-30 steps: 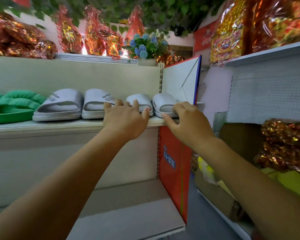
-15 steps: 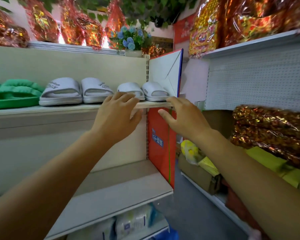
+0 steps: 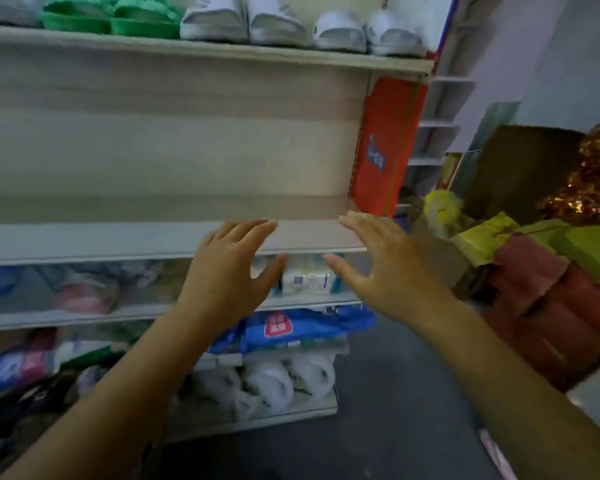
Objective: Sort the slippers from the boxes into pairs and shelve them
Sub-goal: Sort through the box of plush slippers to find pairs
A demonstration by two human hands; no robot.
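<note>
Left hand [image 3: 227,271] spread, right hand [image 3: 383,268] spread, both holding nothing

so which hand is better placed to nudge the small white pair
Right, likely: the right hand is open, almost straight below the small white pair; the left hand sits further left.

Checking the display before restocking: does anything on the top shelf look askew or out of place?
Nothing stands out. The green slippers, large white slippers and small white slippers sit paired side by side on the top shelf.
</note>
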